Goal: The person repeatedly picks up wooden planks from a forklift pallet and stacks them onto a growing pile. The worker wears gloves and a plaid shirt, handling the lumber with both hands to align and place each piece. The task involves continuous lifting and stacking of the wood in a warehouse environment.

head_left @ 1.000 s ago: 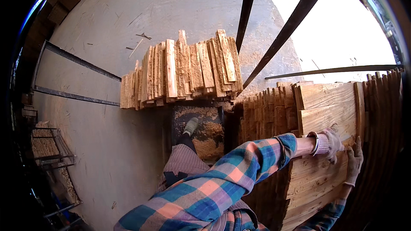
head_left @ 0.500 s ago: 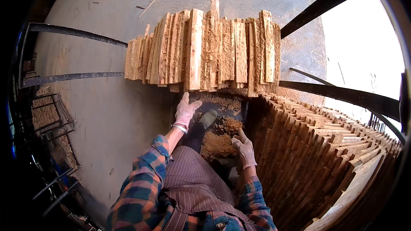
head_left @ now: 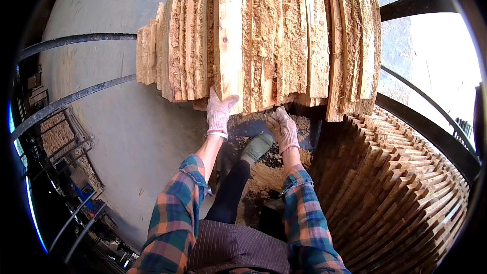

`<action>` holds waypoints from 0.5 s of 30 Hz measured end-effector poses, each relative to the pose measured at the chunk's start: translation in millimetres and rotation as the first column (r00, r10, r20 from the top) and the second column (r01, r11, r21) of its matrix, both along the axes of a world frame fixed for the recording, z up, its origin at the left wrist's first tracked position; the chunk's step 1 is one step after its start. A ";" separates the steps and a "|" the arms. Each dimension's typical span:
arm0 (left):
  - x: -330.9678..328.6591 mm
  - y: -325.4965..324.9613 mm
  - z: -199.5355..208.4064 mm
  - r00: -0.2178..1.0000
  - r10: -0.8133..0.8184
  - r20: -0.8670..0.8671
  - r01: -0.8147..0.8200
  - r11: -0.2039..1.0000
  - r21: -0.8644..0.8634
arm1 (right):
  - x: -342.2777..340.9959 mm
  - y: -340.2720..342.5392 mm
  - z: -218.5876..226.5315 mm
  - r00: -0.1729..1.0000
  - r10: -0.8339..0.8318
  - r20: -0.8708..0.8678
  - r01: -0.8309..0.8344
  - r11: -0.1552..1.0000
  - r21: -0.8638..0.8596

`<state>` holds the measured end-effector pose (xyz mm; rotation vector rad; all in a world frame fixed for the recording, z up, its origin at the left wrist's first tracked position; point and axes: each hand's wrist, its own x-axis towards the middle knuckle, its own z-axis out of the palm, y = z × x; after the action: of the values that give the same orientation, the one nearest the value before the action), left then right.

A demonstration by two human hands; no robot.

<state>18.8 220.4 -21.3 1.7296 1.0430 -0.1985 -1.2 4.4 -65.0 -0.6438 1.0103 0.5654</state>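
A wide row of rough-sawn wooden boards [head_left: 294, 40] stands on edge across the upper middle, with sawdust on the faces. One smoother, paler board [head_left: 228, 40] stands out among them. My left hand [head_left: 220, 114], in a pale pinkish glove, is at this board's near end, index finger and thumb spread, palm hidden. Just right of it, below the row's near edge, my right hand [head_left: 284, 129] wears a similar glove; its fingers are loosely bent with nothing visible in them. Whether its fingertips touch the wood I cannot tell.
A long stack of thin boards [head_left: 401, 172] runs down my right side. Black metal bars [head_left: 81, 96] extend from both sides of the row. Sawdust [head_left: 266, 177] lies around my green shoe [head_left: 257, 146]. Racks [head_left: 61, 132] stand at the far left, past the grey floor [head_left: 147, 172].
The board row looks larger and nearer as my view shifts in. My right hand has moved up from beside my leg to the row's near edge. The left now reaches the pale board's end.
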 end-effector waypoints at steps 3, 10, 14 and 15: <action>-6.9 6.6 -14.4 1.000 -0.021 -0.013 0.021 1.000 0.009 | 8.5 41.6 -30.1 0.981 0.123 0.152 -0.073 0.950 -0.304; -9.7 8.4 57.6 0.970 0.224 0.094 -0.155 0.869 -0.470 | 11.8 38.2 27.8 0.963 0.183 0.198 -0.160 0.979 -0.126; -20.6 31.5 14.7 0.918 0.396 0.016 -0.285 0.688 -0.668 | 43.9 39.8 13.7 0.903 0.324 0.282 -0.334 0.943 -0.014; -14.3 18.9 10.1 0.942 0.332 0.045 -0.240 0.762 -0.601 | 52.1 35.9 7.0 0.904 0.317 0.286 -0.316 0.947 -0.050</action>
<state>4.5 239.3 -11.2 0.9863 0.9879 -0.1698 50.9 40.3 -58.0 -0.8752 0.6312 0.7299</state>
